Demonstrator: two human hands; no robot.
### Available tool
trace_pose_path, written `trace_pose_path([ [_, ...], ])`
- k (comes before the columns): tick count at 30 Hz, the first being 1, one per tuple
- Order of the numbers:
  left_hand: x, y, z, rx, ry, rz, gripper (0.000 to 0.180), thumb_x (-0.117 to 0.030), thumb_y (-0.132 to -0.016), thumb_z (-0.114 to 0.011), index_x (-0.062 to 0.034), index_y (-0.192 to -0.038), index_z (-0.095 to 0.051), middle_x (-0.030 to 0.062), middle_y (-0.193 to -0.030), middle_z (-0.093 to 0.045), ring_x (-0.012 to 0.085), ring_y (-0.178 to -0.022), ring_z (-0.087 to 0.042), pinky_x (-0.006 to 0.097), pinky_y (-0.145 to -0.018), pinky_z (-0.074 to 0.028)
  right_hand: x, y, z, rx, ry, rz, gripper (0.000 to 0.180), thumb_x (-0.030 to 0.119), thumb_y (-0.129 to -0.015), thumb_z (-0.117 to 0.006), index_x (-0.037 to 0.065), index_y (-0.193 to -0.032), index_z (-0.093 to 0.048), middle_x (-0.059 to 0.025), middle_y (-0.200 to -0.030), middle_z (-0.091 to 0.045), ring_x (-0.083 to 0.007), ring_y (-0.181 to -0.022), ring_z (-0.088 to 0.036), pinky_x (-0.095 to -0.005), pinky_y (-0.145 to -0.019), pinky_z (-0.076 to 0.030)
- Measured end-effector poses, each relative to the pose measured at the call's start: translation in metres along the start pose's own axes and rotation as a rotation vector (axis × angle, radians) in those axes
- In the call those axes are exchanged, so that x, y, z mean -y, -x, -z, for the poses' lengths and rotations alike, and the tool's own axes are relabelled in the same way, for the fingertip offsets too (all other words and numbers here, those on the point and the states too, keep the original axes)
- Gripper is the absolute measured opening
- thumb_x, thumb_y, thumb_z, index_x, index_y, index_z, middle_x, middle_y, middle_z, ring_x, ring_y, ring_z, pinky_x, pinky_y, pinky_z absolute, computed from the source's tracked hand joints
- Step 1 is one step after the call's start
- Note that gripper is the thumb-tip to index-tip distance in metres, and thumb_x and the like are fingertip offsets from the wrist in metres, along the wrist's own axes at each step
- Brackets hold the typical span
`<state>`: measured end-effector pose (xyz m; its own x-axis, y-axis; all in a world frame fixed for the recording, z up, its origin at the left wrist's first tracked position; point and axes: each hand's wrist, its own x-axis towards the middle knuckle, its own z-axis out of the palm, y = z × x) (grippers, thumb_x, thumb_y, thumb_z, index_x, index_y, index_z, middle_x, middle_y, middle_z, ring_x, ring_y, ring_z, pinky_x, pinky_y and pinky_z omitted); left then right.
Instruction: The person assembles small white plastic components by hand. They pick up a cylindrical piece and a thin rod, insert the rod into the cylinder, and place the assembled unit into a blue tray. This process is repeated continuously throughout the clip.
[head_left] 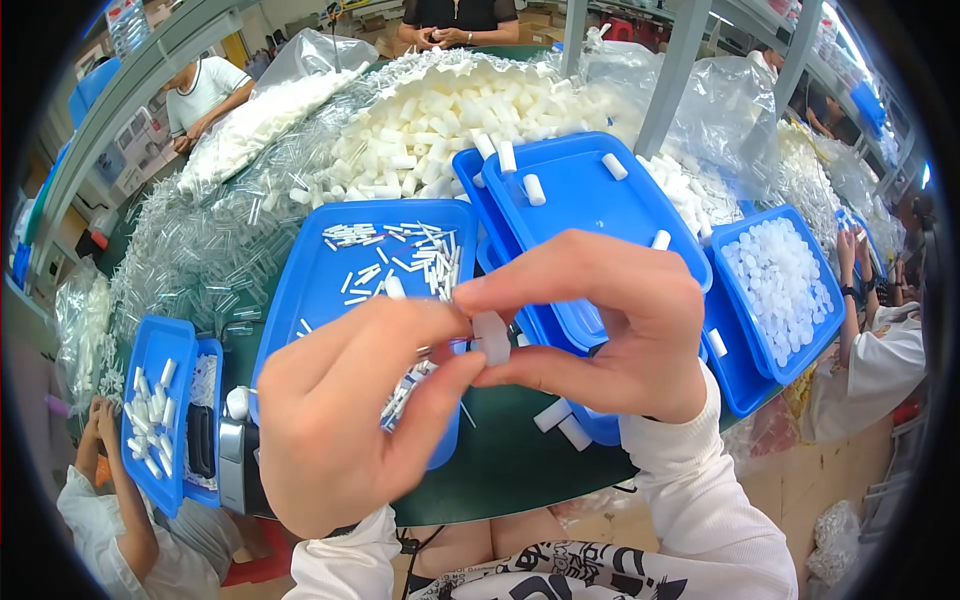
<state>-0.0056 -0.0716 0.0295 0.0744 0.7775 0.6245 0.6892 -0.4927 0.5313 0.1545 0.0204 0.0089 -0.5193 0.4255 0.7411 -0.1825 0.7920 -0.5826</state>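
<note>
In front of my chest both hands meet over the table. My right hand (610, 330) pinches a small frosted white cap (491, 338) between thumb and fingers. My left hand (370, 400) is closed at the cap's left side, thumb and forefinger by it. A thin shiny piece shows between those fingers, mostly hidden, so its kind cannot be made out. Beneath and beyond my left hand is a blue tray (310, 270) of thin white sticks (435, 260). Past my right hand, a stacked blue tray (590, 205) carries a few white cylinders (535, 190).
A large heap of cream cylinders (450, 120) and clear plastic tubes (200, 260) covers the far table. At right, frosted caps (775, 290) fill a blue tray. White cylinders lie in another tray (150, 335) at left, by a silver device (232, 465). Grey posts rise beyond; co-workers sit around.
</note>
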Motion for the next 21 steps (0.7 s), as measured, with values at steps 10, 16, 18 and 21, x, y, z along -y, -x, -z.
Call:
trace_pose_path([
  [10,0.004,0.001,0.000,-0.061,0.038,0.120,0.017,0.007,-0.078,-0.053,0.0056,-0.095,-0.055,0.0098,-0.084,-0.060,0.0145,-0.075,-0.060,0.025,-0.072,-0.045,-0.001,-0.003,0.008,-0.024,0.000,0.068,0.035,-0.001,-0.055,-0.082,-0.003,-0.087,-0.066,-0.0124,-0.085,-0.067,-0.0192,-0.075,-0.064,-0.0274,-0.068,-0.050],
  [16,0.012,-0.005,-0.002,-0.166,-0.138,-0.132,0.015,0.006,-0.066,-0.067,0.0008,-0.079,-0.065,0.0098,-0.070,-0.061,0.0211,-0.053,-0.054,0.029,-0.049,-0.041,-0.010,0.000,0.002,-0.117,-0.035,-0.028,0.027,0.006,-0.065,-0.078,0.004,-0.090,-0.069,-0.0066,-0.081,-0.067,-0.0149,-0.070,-0.064,-0.0241,-0.063,-0.050],
  [18,0.013,-0.005,-0.005,-0.200,-0.164,-0.229,0.017,0.007,-0.063,-0.068,0.0012,-0.079,-0.065,0.0100,-0.068,-0.062,0.0208,-0.053,-0.053,0.028,-0.049,-0.039,-0.007,0.001,0.006,-0.099,-0.010,-0.014,0.026,0.004,-0.065,-0.078,0.004,-0.089,-0.070,-0.0073,-0.080,-0.068,-0.0146,-0.071,-0.065,-0.0235,-0.064,-0.051],
  [21,0.011,-0.004,-0.005,-0.236,-0.197,-0.345,0.020,0.009,-0.061,-0.069,0.0024,-0.079,-0.064,0.0105,-0.067,-0.063,0.0196,-0.055,-0.053,0.026,-0.050,-0.037,-0.003,0.002,0.006,-0.118,-0.053,-0.037,0.024,0.002,-0.064,-0.077,0.002,-0.088,-0.070,-0.0082,-0.079,-0.069,-0.0140,-0.071,-0.066,-0.0234,-0.064,-0.051],
])
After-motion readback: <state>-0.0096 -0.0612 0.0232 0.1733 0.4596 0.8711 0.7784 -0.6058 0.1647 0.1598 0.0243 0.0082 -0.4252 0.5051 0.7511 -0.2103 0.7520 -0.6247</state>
